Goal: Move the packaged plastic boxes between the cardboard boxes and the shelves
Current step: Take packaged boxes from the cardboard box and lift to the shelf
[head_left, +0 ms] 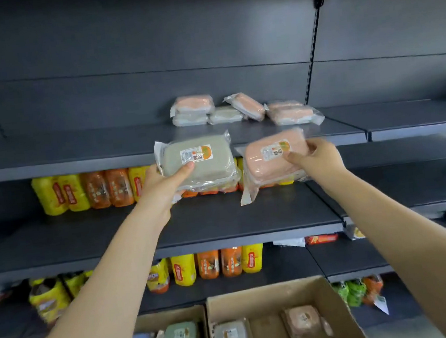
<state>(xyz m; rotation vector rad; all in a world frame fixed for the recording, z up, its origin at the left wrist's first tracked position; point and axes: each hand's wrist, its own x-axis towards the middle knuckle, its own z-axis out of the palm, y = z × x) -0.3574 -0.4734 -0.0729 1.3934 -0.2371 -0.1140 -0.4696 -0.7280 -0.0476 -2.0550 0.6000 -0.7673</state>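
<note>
L hand (162, 184) grips green box (196, 162), thumb on top, other fingers hidden under it, R hand (318, 160) pinches pink box (273, 157) likewise, both held just in front of top shelf (75, 155) w/ packs (237, 108) at its back, more in cartons (286, 295) below.

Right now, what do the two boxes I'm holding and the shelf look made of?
Green box and pink box: apparently matte plastic, each inside a glossy clear film bag that wrinkles and glints. Shelf: dark, matte, probably painted metal, judging by its thin edge.
</note>
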